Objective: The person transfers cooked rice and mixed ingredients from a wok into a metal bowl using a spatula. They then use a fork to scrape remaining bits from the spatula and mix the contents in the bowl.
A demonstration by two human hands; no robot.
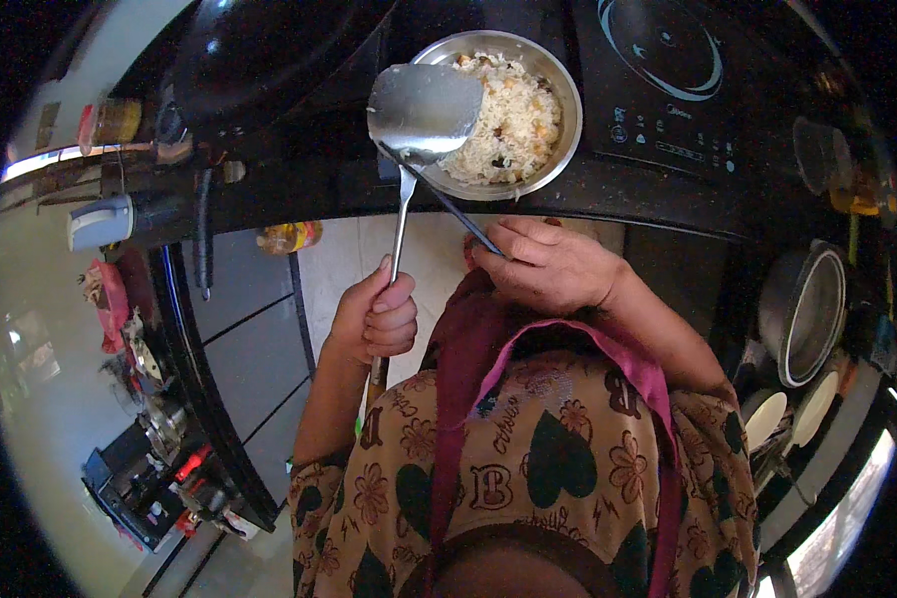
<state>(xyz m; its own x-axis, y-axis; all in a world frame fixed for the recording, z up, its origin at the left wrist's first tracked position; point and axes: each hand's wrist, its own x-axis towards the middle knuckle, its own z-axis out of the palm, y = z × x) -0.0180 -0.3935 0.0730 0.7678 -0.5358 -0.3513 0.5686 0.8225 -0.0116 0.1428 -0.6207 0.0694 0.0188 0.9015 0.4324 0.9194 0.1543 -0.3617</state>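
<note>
My left hand (381, 311) is closed around the handle of a metal wok spatula (417, 108). Its broad, wet-looking blade hangs over the left side of a round steel bowl (571, 110). Cooked rice (513, 125) mixed with small brown and orange bits fills much of that bowl. Between the fingers of my right hand (553, 264) are thin dark chopsticks (458, 214); whether one or two, I cannot tell. They slant up to the left, and their tips meet the spatula where blade and handle join.
A black induction cooker (658, 100) lies right of the bowl on the dark counter (608, 194). At the upper left sits a large black wok (269, 60). A grey-blue jug (100, 221) stands at the left, and a metal pot (812, 314) at the far right.
</note>
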